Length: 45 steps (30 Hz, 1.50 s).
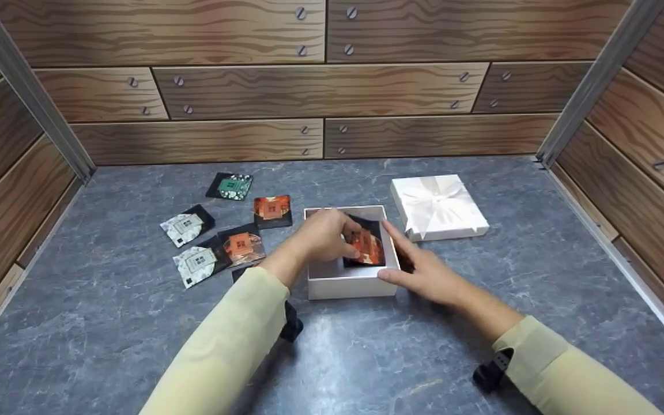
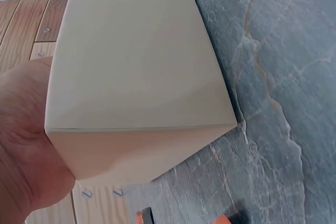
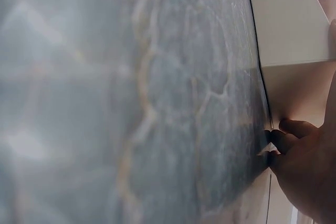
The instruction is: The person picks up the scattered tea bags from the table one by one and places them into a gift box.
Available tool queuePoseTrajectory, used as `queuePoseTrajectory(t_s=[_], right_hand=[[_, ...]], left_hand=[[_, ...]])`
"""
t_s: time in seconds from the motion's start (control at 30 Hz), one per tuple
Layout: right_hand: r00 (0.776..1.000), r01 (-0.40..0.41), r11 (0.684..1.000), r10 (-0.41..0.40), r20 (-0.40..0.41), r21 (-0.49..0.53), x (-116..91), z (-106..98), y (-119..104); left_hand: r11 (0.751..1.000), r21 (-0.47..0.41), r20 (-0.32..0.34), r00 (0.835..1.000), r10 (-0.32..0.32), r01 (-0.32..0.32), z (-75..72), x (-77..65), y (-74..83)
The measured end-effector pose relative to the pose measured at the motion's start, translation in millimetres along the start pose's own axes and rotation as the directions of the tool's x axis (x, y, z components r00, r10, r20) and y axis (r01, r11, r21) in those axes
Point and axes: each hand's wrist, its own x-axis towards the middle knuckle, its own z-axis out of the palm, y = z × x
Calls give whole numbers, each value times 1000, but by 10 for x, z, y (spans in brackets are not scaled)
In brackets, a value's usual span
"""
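Note:
My left hand (image 1: 327,233) reaches into an open white box (image 1: 352,288) and pinches a black and orange packet (image 1: 371,248) by its left side. The packet lies tilted inside, near the right wall. My right hand (image 1: 430,276) rests against the box's outer right side, its index finger along the wall and its thumb at the front right corner. In the right wrist view, the other fingers (image 3: 296,128) touch the side wall low down, close to the table. The left wrist view shows the box's outside, with the left fingertips hidden behind it.
Left of the box lie a green packet (image 1: 235,186), an orange packet (image 1: 272,210), a larger orange packet (image 1: 242,245) and two white-and-black packets, one upper (image 1: 185,226), one lower (image 1: 198,262). Another dark packet (image 1: 241,272) is partly behind the left forearm. A white bowed lid (image 1: 438,204) sits back right.

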Motion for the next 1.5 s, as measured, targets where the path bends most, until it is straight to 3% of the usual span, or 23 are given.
queuePoseTrajectory(t_s=[0.63, 0.93, 1.1, 1.2, 1.33, 1.5], right_hand=[[1000, -9, 1000, 9, 3, 4, 23, 47, 10], [1000, 13, 1000, -14, -6, -10, 25, 44, 19], [1000, 4, 1000, -4, -7, -3, 30, 32, 25], [1000, 7, 1000, -7, -7, -11, 33, 25, 35], [1000, 19, 999, -20, -15, -28, 37, 13, 40], [1000, 21, 999, -21, -20, -24, 31, 6, 46]], left_hand=[[986, 134, 40, 994, -105, 99, -11, -35, 25], [978, 195, 24, 996, -86, 80, -161, -105, 69], [991, 120, -49, 997, -56, 61, -382, -207, 57], [998, 27, -111, 993, -50, 53, -544, -307, -4], [994, -102, -214, 975, -63, 42, -773, -485, -160], [973, -229, -325, 940, -102, 26, -1041, -773, -458]])
